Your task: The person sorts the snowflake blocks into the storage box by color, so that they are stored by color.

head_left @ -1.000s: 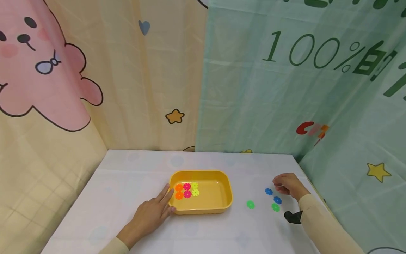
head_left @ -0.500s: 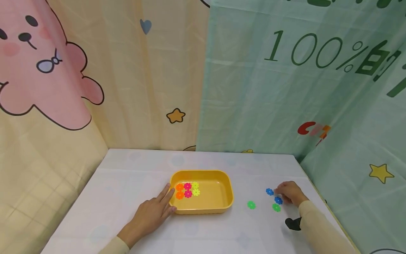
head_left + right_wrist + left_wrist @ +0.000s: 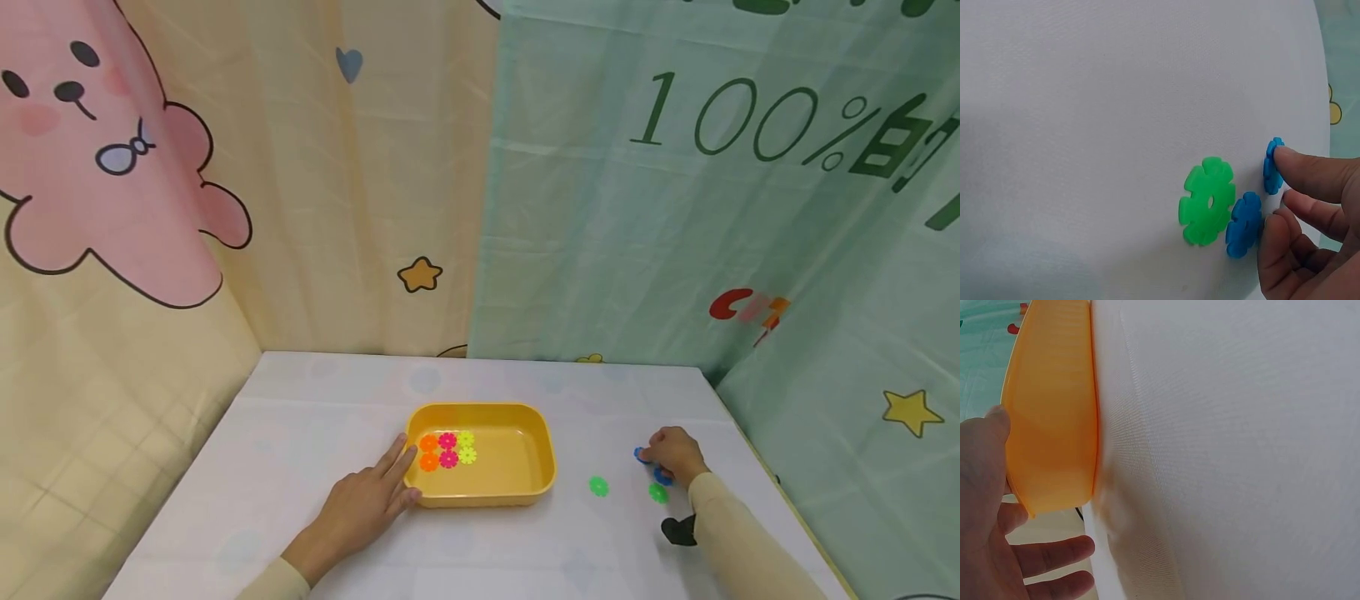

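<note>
Yellow tray (image 3: 513, 454): is standing at the middle of the white table (image 3: 300, 433), holding six flower-shaped discs in its left half.
Tray contents: two orange discs (image 3: 428, 462) are lying leftmost, two pink discs (image 3: 447, 459) next, two lime discs (image 3: 467, 456) rightmost; each pair is forming a far-to-near column.
Discs outside tray: two green discs (image 3: 598, 487) and two blue discs (image 3: 1244, 225) are lying right of the tray; one green disc is lying just beside the nearer blue one.
Left hand (image 3: 358, 507): is resting against the tray's left end, fingers spreading.
Right hand (image 3: 675, 454): is touching the farther blue disc with its thumb, other fingers curling; whether it is pinching, cannot tell.
Obstruction: the right hand is partly covering both blue discs in the head view.
Surroundings: a black heart-shaped piece (image 3: 678, 531) is showing beside the right sleeve (image 3: 738, 533); printed curtains (image 3: 570, 208) are hanging behind the table.
</note>
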### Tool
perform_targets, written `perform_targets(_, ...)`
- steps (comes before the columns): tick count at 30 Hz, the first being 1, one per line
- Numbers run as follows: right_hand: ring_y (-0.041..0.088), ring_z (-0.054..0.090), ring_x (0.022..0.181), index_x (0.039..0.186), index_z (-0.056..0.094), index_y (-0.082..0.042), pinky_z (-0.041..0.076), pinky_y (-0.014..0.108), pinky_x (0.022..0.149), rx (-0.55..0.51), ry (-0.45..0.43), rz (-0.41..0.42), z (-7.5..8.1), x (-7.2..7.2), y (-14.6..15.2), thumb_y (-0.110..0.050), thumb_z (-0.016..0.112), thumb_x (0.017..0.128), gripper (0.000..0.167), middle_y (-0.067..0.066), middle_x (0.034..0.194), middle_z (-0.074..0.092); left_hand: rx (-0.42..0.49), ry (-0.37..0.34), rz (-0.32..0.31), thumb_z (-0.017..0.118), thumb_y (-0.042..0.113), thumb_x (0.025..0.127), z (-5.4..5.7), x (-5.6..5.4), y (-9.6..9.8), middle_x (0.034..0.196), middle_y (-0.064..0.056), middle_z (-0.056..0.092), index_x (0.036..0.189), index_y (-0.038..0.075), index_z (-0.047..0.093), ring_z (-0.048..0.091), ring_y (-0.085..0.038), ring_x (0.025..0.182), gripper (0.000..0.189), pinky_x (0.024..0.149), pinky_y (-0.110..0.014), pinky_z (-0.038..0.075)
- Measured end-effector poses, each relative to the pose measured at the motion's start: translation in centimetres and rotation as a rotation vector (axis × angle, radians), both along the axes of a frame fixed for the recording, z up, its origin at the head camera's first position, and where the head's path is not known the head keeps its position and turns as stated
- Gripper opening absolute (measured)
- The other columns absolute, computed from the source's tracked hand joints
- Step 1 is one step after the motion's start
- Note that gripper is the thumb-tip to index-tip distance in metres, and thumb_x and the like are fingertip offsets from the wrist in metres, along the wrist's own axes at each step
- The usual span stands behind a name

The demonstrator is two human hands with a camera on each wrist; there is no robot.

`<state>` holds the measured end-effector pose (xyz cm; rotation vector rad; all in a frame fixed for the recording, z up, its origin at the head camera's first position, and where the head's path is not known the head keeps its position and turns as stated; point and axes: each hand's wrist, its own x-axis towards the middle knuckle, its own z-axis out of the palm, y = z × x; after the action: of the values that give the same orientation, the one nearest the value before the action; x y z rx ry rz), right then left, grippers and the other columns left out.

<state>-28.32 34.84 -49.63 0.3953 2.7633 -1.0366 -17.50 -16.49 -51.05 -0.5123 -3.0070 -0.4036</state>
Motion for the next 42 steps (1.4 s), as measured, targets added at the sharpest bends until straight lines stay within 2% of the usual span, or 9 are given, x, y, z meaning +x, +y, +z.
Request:
perform_targets(6, 0.021, 0.055, 0.067, 0.09, 0.063, 0.005, 0.047, 0.03, 0.058, 0.007, -0.007, -0.003, 0.03, 0.1, -0.14, -0.006, 0.07, 0.089, 0.013, 0.011, 0.077, 0.059, -0.004, -0.005, 0.003, 0.048, 0.061, 0.101, -0.13, -0.11, 0.04, 0.167, -0.004, 0.03, 0.157, 0.017, 0.042, 0.068, -0.026, 0.091, 0.071, 0.081, -0.047, 0.057)
perform_targets(10, 0.019, 0.053, 0.064, 0.086, 0.06, 0.001, 0.046, 0.029, 0.056, 0.028, -0.022, 0.023, -0.16, -0.08, -0.16, -0.009, 0.072, 0.088, 0.016, 0.008, 0.075, 0.055, -0.003, 0.001, -0.001, 0.048, 0.061, 0.101, -0.21, -0.07, 0.04, 0.167, -0.005, 0.031, 0.156, 0.017, 0.043, 0.068, -0.025, 0.09, 0.071, 0.079, -0.046, 0.056)
perform_targets(14, 0.02, 0.053, 0.065, 0.085, 0.057, -0.001, 0.045, 0.029, 0.056, 0.097, -0.017, 0.081, -0.26, -0.36, -0.37, -0.01, 0.077, 0.085, 0.022, 0.009, 0.078, 0.054, 0.003, 0.0, 0.003, 0.049, 0.061, 0.101, -0.14, -0.02, 0.0, 0.167, -0.005, 0.03, 0.157, 0.017, 0.043, 0.068, -0.025, 0.091, 0.071, 0.079, -0.046, 0.056)
perform_targets(18, 0.021, 0.053, 0.067, 0.087, 0.058, 0.001, 0.044, 0.029, 0.057, 0.134, -0.032, 0.082, -0.06, -0.35, -0.75, -0.009, 0.078, 0.085, 0.022, 0.01, 0.078, 0.055, 0.009, -0.008, 0.007, 0.049, 0.06, 0.101, -0.16, -0.03, -0.02, 0.167, -0.004, 0.03, 0.157, 0.017, 0.042, 0.068, -0.026, 0.091, 0.071, 0.08, -0.047, 0.056)
perform_targets(28, 0.023, 0.053, 0.071, 0.09, 0.056, 0.003, 0.045, 0.03, 0.059, 0.096, -0.072, 0.039, 0.01, -0.12, -0.87, -0.01, 0.072, 0.09, 0.021, 0.013, 0.082, 0.056, 0.011, -0.009, 0.009, 0.051, 0.059, 0.101, -0.09, 0.09, 0.03, 0.167, -0.004, 0.03, 0.157, 0.017, 0.042, 0.068, -0.027, 0.093, 0.07, 0.082, -0.048, 0.056)
perform_targets(35, 0.02, 0.052, 0.065, 0.085, 0.054, 0.0, 0.044, 0.029, 0.057, 0.062, -0.028, 0.041, -0.46, 0.07, -0.43, -0.009, 0.072, 0.088, 0.021, 0.009, 0.077, 0.053, 0.008, -0.003, 0.008, 0.052, 0.059, 0.101, -0.06, 0.01, 0.04, 0.167, -0.004, 0.031, 0.157, 0.017, 0.043, 0.068, -0.026, 0.092, 0.071, 0.08, -0.047, 0.057)
perform_targets(42, 0.019, 0.054, 0.065, 0.092, 0.062, 0.004, 0.046, 0.029, 0.058, -0.035, 0.0, -0.003, 0.08, 0.21, -0.48, -0.006, 0.069, 0.089, 0.013, 0.007, 0.074, 0.059, 0.013, -0.015, 0.009, 0.052, 0.058, 0.101, -0.13, -0.05, 0.01, 0.167, -0.004, 0.029, 0.157, 0.017, 0.042, 0.068, -0.027, 0.094, 0.07, 0.081, -0.047, 0.057)
